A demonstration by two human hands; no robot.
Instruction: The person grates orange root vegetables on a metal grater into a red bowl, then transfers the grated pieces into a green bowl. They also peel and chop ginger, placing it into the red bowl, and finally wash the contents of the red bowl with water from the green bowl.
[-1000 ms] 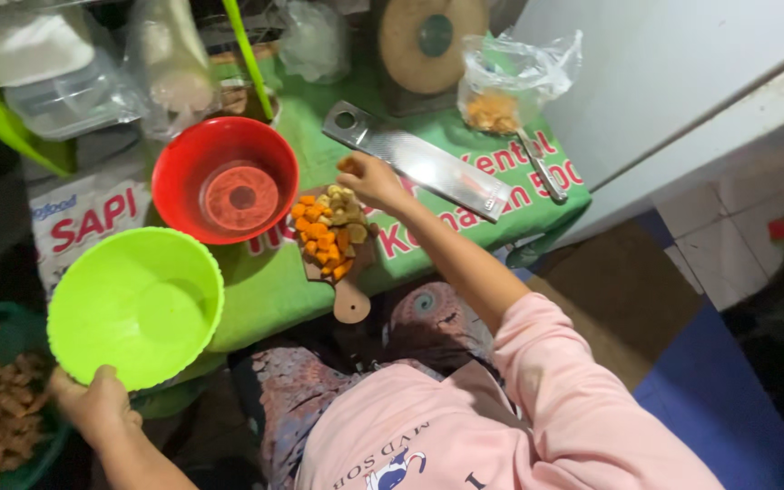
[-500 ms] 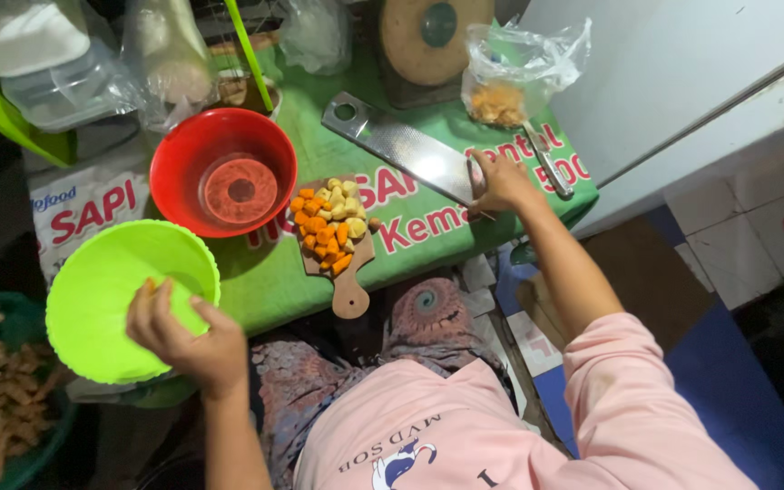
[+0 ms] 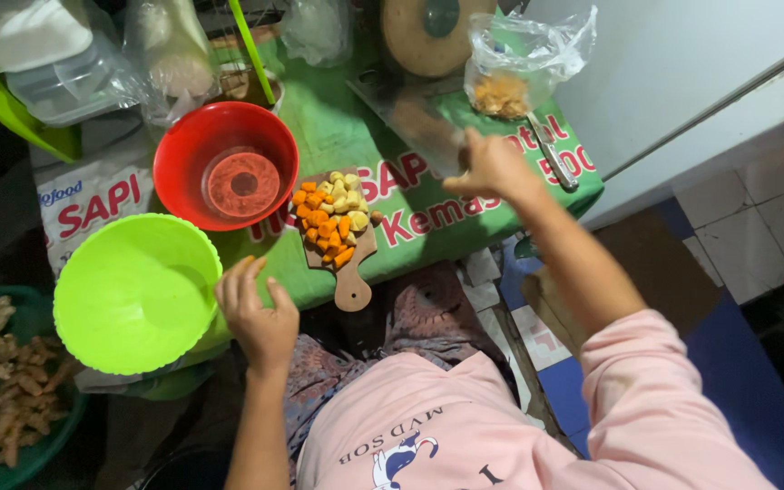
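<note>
My right hand [image 3: 494, 169] is closed around the handle of a broad cleaver [image 3: 407, 116], whose blurred blade is raised over the green printed table cover [image 3: 465, 227]. My left hand [image 3: 258, 310] hovers with fingers apart at the right rim of a lime-green bowl [image 3: 133, 292] and holds nothing. Between the hands a small wooden cutting board [image 3: 352, 283] carries a heap of chopped orange and yellow pieces [image 3: 328, 216].
A red bowl [image 3: 227, 161] stands behind the green one. At the left, a dark green basin [image 3: 11, 399] holds brown roots. A plastic bag [image 3: 512, 73] with yellowish pieces, a round wooden block [image 3: 428, 34] and a small metal tool [image 3: 553, 152] lie at the back right. Tiled floor lies to the right.
My right hand left the chopped pieces, reached right to the cleaver and has lifted it off the table. My left hand came up from the basin to the green bowl's rim.
</note>
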